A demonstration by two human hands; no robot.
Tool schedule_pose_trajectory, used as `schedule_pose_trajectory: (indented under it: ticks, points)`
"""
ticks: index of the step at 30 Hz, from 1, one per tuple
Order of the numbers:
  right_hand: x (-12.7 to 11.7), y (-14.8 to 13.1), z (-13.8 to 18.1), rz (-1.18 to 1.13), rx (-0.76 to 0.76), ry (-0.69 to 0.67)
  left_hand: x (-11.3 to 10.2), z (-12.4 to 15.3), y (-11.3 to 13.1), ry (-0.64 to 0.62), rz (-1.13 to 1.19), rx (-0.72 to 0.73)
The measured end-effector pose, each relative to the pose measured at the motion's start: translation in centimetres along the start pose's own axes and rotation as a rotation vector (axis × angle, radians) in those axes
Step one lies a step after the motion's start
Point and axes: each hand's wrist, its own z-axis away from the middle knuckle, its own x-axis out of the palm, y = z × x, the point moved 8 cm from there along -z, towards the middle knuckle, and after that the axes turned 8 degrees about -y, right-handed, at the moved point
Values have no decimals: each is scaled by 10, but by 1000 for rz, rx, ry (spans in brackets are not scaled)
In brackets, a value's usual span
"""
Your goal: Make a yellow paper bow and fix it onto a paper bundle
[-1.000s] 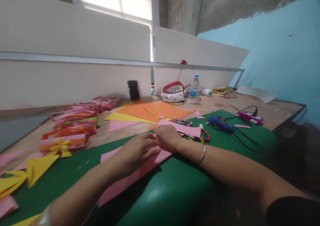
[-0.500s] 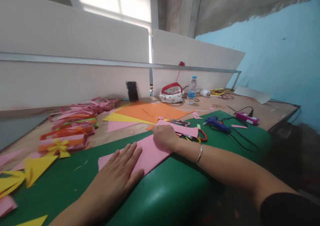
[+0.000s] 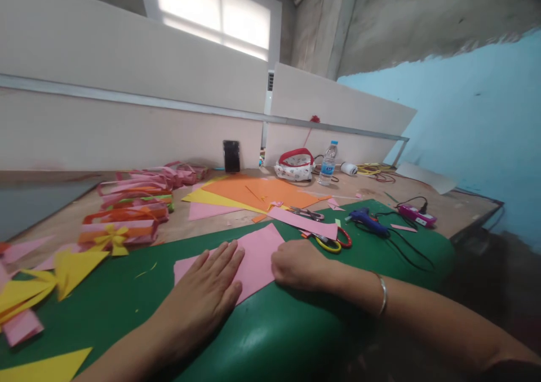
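Observation:
A folded pink paper sheet (image 3: 257, 255) lies on the green mat (image 3: 296, 325) at the table's near edge. My left hand (image 3: 203, 297) lies flat on the sheet's left part, fingers stretched out and spread. My right hand (image 3: 298, 266) rests on the sheet's right lower edge with its fingers curled and pressing down on the paper. A metal bangle (image 3: 382, 294) sits on my right wrist.
Scissors (image 3: 329, 240) with red and yellow handles, a second pair (image 3: 306, 213), a blue glue gun (image 3: 366, 220) with black cable, orange and yellow sheets (image 3: 253, 193), a phone (image 3: 231, 155), a water bottle (image 3: 328, 163), a pouch (image 3: 295, 165). Paper bows and strips (image 3: 122, 224) lie at the left.
My left hand went from a curled grip to lying flat on the pink sheet. My right hand slid along the paper's edge toward me, and the sheet now lies flat.

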Motion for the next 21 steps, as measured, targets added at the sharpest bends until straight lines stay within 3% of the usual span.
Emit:
schedule_pose_trajectory:
  ticks: [3, 6, 9, 13, 15, 21]
  points:
    - [3, 42, 19, 21, 120, -23, 1, -2, 1, 1, 7, 0]
    - [-8, 59, 34, 36, 195, 16, 3, -3, -2, 11, 5, -9]
    - [-23, 41, 35, 13, 152, 95, 3, -4, -5, 10, -7, -8]
    - [-24, -13, 26, -74, -152, 102, -3, -10, 1, 15, -28, 6]
    - [-17, -26, 28, -107, -252, 93, -6, -15, 7, 38, -20, -10]
    - [-5, -15, 47, -391, -306, 120, -6, -2, 28, -16, 62, 95]
